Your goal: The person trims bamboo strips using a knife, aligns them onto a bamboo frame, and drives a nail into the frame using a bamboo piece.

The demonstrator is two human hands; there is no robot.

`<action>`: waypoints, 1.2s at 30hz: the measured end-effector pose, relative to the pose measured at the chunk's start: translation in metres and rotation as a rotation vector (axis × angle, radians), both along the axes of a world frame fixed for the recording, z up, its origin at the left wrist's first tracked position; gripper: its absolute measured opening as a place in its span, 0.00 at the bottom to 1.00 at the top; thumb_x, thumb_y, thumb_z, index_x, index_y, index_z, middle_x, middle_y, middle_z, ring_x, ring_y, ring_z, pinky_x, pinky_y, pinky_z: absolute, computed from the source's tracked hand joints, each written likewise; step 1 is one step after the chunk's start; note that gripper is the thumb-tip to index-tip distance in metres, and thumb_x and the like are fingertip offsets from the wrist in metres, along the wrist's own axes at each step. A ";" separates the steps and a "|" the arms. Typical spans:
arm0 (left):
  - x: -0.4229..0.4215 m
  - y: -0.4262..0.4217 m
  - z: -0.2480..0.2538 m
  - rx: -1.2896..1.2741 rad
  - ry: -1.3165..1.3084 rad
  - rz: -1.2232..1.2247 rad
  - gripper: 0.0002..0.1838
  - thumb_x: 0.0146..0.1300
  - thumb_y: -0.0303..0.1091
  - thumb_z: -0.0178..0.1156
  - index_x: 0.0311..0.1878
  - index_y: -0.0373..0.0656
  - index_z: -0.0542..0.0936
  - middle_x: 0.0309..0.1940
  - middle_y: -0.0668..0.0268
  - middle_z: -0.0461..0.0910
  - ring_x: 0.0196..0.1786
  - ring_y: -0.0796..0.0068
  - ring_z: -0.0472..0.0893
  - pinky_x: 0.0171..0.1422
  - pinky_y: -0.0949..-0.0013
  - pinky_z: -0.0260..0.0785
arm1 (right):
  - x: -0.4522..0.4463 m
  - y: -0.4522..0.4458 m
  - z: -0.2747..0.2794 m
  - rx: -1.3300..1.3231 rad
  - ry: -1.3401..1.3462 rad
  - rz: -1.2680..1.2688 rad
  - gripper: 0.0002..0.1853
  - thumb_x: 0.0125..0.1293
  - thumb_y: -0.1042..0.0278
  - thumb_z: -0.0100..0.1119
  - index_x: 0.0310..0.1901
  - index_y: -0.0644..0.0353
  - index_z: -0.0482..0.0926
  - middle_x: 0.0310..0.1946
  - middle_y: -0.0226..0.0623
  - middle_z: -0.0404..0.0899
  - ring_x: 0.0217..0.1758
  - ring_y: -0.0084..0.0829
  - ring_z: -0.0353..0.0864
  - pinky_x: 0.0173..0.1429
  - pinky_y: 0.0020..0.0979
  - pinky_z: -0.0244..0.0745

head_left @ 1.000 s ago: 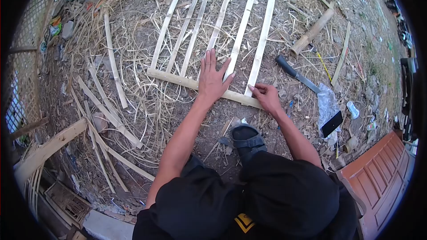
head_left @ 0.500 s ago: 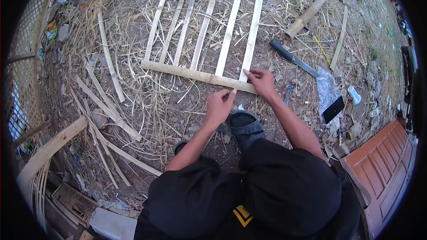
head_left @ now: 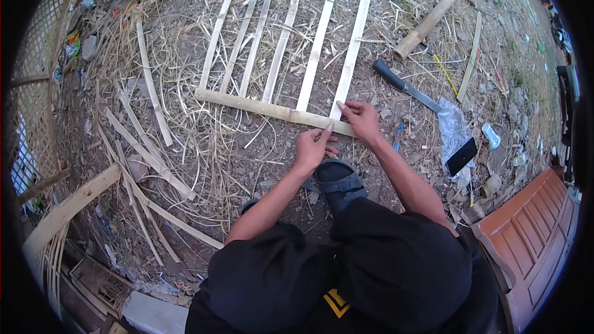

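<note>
On the ground ahead lies a bamboo crosspiece (head_left: 247, 105), with several long bamboo slats running away from it side by side. The rightmost bamboo slat (head_left: 353, 46) meets the crosspiece near its right end. My right hand (head_left: 362, 122) is closed on the lower end of that slat, thumb and fingertips at its edge. My left hand (head_left: 314, 149) pinches the near edge of the crosspiece, just left of my right hand; its thumb rests on the crosspiece and the fingers curl under.
A black-handled machete (head_left: 405, 84) lies to the right, its blade tip by a plastic bag (head_left: 455, 130) and a phone (head_left: 461, 157). Beyond is a bamboo pole (head_left: 424, 26). Loose strips (head_left: 151, 157) litter the left. A brown panelled board (head_left: 526, 235) stands lower right.
The rightmost slat has shifted slightly, its far end now lower and farther right. My left hand has moved a little right along the crosspiece. My right hand stays at the slat's lower end.
</note>
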State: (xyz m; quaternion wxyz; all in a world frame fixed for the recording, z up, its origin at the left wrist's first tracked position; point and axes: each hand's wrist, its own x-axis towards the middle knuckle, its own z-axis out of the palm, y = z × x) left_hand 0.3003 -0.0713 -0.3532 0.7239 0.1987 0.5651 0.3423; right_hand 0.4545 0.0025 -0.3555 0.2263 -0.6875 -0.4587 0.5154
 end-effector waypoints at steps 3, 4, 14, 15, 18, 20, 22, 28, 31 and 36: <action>0.003 0.001 -0.002 -0.007 -0.024 0.020 0.25 0.71 0.46 0.57 0.45 0.25 0.79 0.37 0.52 0.84 0.27 0.69 0.85 0.28 0.73 0.77 | 0.000 0.001 0.007 -0.023 0.006 0.010 0.18 0.64 0.58 0.67 0.45 0.66 0.85 0.32 0.39 0.87 0.31 0.20 0.82 0.36 0.24 0.76; 0.004 0.001 -0.002 -0.007 -0.011 0.013 0.25 0.71 0.46 0.57 0.44 0.24 0.79 0.37 0.52 0.84 0.28 0.69 0.85 0.29 0.73 0.78 | -0.001 0.002 0.011 -0.022 0.006 0.014 0.18 0.64 0.58 0.67 0.45 0.66 0.85 0.32 0.39 0.87 0.31 0.20 0.82 0.36 0.24 0.76; 0.005 0.005 0.006 0.005 -0.011 0.003 0.25 0.73 0.45 0.55 0.45 0.24 0.79 0.35 0.50 0.84 0.31 0.67 0.86 0.35 0.71 0.82 | -0.003 0.003 0.016 -0.047 0.014 0.039 0.16 0.65 0.60 0.66 0.46 0.67 0.85 0.32 0.39 0.87 0.32 0.20 0.82 0.38 0.25 0.78; 0.006 0.005 0.003 0.005 -0.010 0.004 0.25 0.73 0.45 0.55 0.45 0.24 0.79 0.35 0.50 0.84 0.31 0.67 0.86 0.35 0.71 0.82 | -0.002 0.003 0.014 -0.047 0.010 0.049 0.16 0.65 0.61 0.66 0.46 0.67 0.85 0.32 0.39 0.87 0.32 0.20 0.82 0.38 0.25 0.78; 0.009 0.001 -0.003 0.055 -0.140 0.062 0.24 0.74 0.43 0.53 0.45 0.24 0.78 0.34 0.49 0.84 0.33 0.65 0.87 0.37 0.70 0.82 | -0.004 0.000 0.018 -0.037 0.044 0.025 0.16 0.65 0.61 0.66 0.45 0.67 0.85 0.31 0.39 0.87 0.31 0.20 0.82 0.37 0.24 0.78; 0.011 0.000 -0.002 0.069 -0.153 0.113 0.23 0.75 0.41 0.52 0.46 0.23 0.78 0.33 0.50 0.84 0.34 0.63 0.87 0.38 0.70 0.82 | -0.006 0.001 0.024 -0.044 0.028 0.043 0.16 0.65 0.60 0.66 0.45 0.67 0.85 0.32 0.39 0.87 0.32 0.20 0.82 0.38 0.24 0.78; 0.013 -0.001 0.002 0.076 -0.156 0.143 0.22 0.75 0.41 0.51 0.45 0.24 0.78 0.32 0.51 0.84 0.35 0.63 0.87 0.38 0.70 0.82 | -0.008 0.001 0.031 -0.053 0.013 0.060 0.17 0.65 0.60 0.66 0.46 0.67 0.85 0.32 0.39 0.87 0.32 0.20 0.82 0.38 0.24 0.78; 0.012 -0.003 0.006 0.115 -0.137 0.179 0.22 0.75 0.40 0.52 0.42 0.24 0.79 0.31 0.51 0.84 0.33 0.62 0.87 0.36 0.69 0.82 | -0.010 -0.003 0.039 -0.021 0.016 0.178 0.20 0.66 0.61 0.65 0.53 0.68 0.80 0.34 0.40 0.87 0.34 0.19 0.81 0.38 0.24 0.74; 0.004 -0.004 0.010 0.117 -0.119 0.192 0.21 0.75 0.39 0.52 0.42 0.24 0.79 0.31 0.51 0.84 0.32 0.62 0.87 0.35 0.69 0.82 | -0.011 -0.007 0.027 -0.017 0.034 0.199 0.21 0.66 0.62 0.65 0.54 0.69 0.79 0.37 0.44 0.87 0.38 0.21 0.83 0.41 0.25 0.76; -0.011 -0.007 0.011 0.084 -0.124 0.210 0.20 0.74 0.39 0.53 0.41 0.24 0.79 0.31 0.52 0.84 0.31 0.65 0.87 0.33 0.71 0.82 | -0.029 -0.012 0.031 -0.007 0.077 0.149 0.21 0.63 0.62 0.66 0.53 0.68 0.80 0.38 0.46 0.87 0.43 0.28 0.87 0.46 0.28 0.80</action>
